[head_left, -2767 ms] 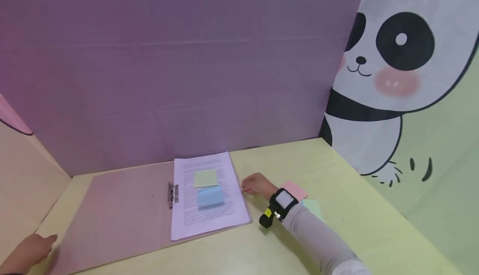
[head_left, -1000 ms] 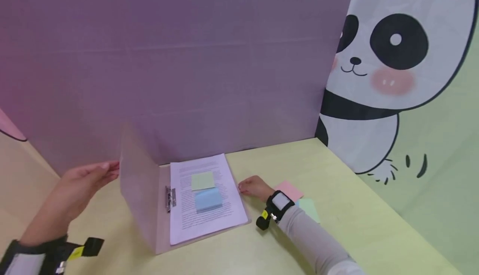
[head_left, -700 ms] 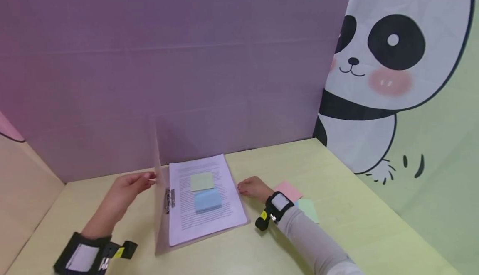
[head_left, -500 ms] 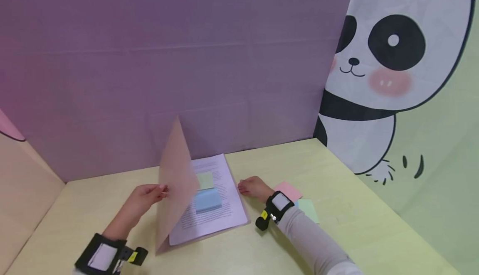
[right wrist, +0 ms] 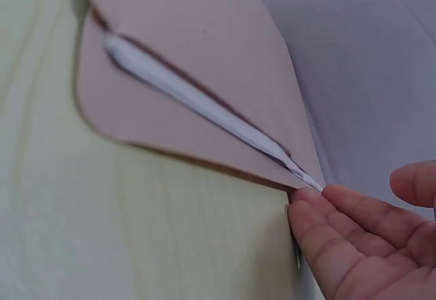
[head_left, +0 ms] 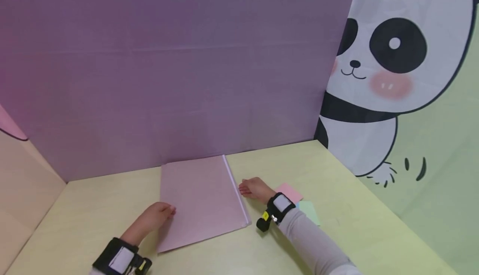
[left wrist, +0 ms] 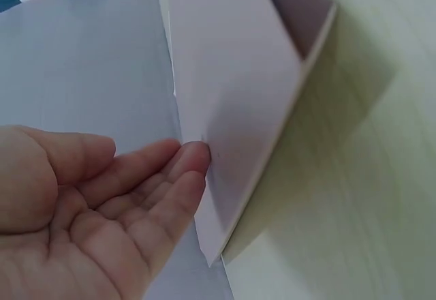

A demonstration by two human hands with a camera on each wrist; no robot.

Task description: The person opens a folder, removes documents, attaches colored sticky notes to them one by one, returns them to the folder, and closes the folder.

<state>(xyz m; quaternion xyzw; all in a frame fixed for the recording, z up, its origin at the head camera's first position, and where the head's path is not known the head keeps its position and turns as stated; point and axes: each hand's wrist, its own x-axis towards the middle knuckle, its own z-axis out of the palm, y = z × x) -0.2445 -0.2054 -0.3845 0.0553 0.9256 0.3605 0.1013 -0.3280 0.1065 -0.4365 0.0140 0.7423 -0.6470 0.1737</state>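
A pinkish folder [head_left: 202,198] lies on the table with its cover folded over. Only a thin white strip of its papers [head_left: 236,187] shows along the right edge; the right wrist view shows the paper stack [right wrist: 194,106] between the two boards. At the folder's left side is my left hand [head_left: 155,217]; in the left wrist view its fingertips [left wrist: 194,157] touch the cover, thumb apart. My right hand [head_left: 257,188] is at the right edge, its straight fingertips [right wrist: 310,211] against the folder, thumb off it. The clip and the notes on the papers are hidden.
Just right of my right hand, pink [head_left: 290,192] and green [head_left: 309,212] sticky notes lie on the table [head_left: 351,208], with a bit of blue between them. A purple cloth wall [head_left: 187,79] stands behind the table, and a panda-print wall [head_left: 374,133] on the right.
The folder's cover has swung from lying flat on the left, through upright, over onto the papers. My left hand moved right along with it. The right hand stayed at the right edge.
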